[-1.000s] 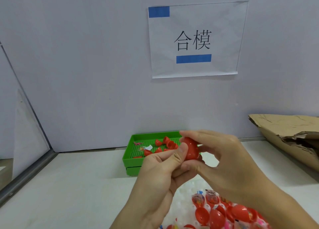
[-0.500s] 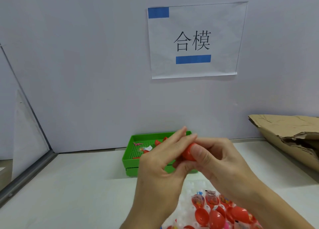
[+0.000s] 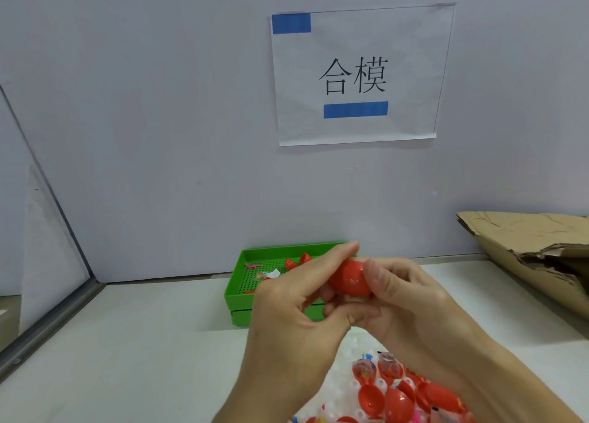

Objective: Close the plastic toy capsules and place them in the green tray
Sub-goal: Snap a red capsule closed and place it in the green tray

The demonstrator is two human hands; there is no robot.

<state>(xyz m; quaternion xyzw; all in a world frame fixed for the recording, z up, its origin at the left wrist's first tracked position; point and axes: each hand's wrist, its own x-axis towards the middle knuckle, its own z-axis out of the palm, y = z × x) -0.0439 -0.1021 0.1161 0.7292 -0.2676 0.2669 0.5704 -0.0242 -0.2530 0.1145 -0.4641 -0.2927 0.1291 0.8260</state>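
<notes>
Both hands met above the counter [image 3: 127, 343], with a red capsule [image 3: 349, 279] clasped between them. The left hand [image 3: 287, 320] curled around the capsule from its nine o'clock side, index finger stretched over the top, while the right hand [image 3: 404, 301] gripped it from the three o'clock side, thumb pressed on the red shell. Whether the two halves had fully seated could not be told, since the fingers covered the seam. Just behind the hands, at twelve o'clock from them and against the wall [image 3: 159, 135], sat the green tray [image 3: 234, 290], holding several red capsule pieces [image 3: 298, 260], a small pink toy [image 3: 253, 266] and a scrap of wrapper [image 3: 271, 274]. At five o'clock from the hands, near the lower edge of the view, lay a heap of open red capsule halves [image 3: 395, 400] and packaged toys on a white bumpy sheet [image 3: 350, 352]. At two o'clock, torn brown cardboard [image 3: 526, 244] rested on the counter. A paper sign [image 3: 360, 75] with blue tape hung on the wall.
</notes>
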